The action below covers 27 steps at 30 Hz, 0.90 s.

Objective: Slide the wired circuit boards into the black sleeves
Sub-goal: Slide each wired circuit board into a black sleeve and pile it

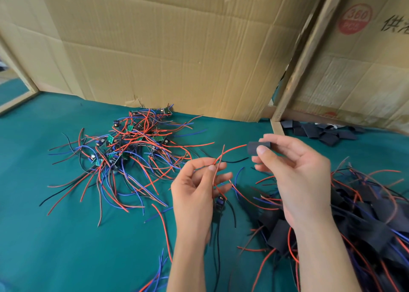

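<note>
Left hand (197, 190) raised, pinching red wires (218, 165); right hand (294, 170) pinches black sleeve (256, 148). Circuit board (220, 203) partly hidden behind left hand.

Loose boards (124, 145) left, sleeved pile (363, 221) right, cardboard (177, 48) behind.

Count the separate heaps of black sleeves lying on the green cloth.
2. One heap of empty sleeves lies at the back right by the cardboard wall; a bigger heap of wired sleeves lies front right, partly hidden behind the right hand.
</note>
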Each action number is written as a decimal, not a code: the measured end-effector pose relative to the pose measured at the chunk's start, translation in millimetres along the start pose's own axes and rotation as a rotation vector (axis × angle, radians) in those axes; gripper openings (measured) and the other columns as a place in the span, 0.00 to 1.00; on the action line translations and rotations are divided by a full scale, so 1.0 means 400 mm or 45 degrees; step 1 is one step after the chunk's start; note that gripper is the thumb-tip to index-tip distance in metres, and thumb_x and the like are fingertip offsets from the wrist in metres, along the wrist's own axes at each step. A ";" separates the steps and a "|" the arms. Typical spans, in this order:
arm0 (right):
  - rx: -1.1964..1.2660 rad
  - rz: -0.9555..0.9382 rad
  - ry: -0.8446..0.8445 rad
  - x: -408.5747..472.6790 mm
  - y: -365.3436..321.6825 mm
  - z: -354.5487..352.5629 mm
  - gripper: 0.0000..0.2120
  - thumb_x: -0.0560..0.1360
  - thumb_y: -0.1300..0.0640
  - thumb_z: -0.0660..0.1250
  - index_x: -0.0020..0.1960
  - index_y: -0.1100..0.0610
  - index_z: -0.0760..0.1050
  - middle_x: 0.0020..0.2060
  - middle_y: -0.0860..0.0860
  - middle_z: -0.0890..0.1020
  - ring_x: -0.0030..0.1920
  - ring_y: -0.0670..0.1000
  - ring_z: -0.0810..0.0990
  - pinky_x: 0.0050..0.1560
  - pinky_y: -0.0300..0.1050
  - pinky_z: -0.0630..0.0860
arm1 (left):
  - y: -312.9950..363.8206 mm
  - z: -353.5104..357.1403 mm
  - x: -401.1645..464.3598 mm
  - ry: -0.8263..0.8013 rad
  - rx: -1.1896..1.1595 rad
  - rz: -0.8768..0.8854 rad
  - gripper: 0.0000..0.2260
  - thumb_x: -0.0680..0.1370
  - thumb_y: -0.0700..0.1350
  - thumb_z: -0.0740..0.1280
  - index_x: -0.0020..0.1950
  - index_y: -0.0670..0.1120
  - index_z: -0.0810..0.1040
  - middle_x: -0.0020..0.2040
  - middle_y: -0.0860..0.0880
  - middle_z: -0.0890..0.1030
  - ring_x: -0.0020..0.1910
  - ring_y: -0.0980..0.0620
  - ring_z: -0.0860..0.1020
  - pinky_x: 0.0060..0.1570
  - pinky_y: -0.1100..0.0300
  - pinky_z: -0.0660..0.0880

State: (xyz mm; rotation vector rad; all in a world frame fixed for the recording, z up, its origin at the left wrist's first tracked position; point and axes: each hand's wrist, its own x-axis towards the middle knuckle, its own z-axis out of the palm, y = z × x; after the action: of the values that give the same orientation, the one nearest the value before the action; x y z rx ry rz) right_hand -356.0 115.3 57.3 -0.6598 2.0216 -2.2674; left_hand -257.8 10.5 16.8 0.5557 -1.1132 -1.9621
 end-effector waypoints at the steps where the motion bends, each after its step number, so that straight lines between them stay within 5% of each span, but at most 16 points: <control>1: 0.013 0.000 0.005 0.001 -0.001 -0.001 0.10 0.75 0.66 0.74 0.53 0.53 0.84 0.41 0.51 0.88 0.38 0.53 0.88 0.42 0.43 0.83 | 0.000 0.000 0.000 -0.002 0.002 -0.002 0.05 0.81 0.34 0.64 0.50 0.41 0.79 0.46 0.41 0.86 0.41 0.44 0.86 0.36 0.59 0.81; 11: 0.124 0.009 0.027 0.003 -0.005 0.001 0.08 0.75 0.65 0.75 0.52 0.54 0.85 0.41 0.53 0.88 0.40 0.54 0.88 0.42 0.41 0.82 | -0.001 -0.001 -0.002 -0.060 0.075 -0.033 0.05 0.82 0.35 0.64 0.49 0.42 0.78 0.46 0.41 0.87 0.40 0.44 0.86 0.34 0.61 0.79; 27: -0.207 0.135 -0.271 -0.015 -0.005 0.020 0.08 0.71 0.68 0.76 0.45 0.56 0.84 0.35 0.52 0.87 0.32 0.53 0.86 0.32 0.39 0.80 | -0.017 -0.001 0.001 -0.141 0.188 0.023 0.11 0.80 0.35 0.67 0.44 0.49 0.83 0.43 0.45 0.86 0.41 0.45 0.86 0.36 0.62 0.79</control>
State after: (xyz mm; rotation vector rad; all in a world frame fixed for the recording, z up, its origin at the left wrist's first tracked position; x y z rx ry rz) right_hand -347.2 109.8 58.1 -0.7495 2.0968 -1.9014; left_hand -260.6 11.9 10.8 0.5173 -1.3362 -1.9247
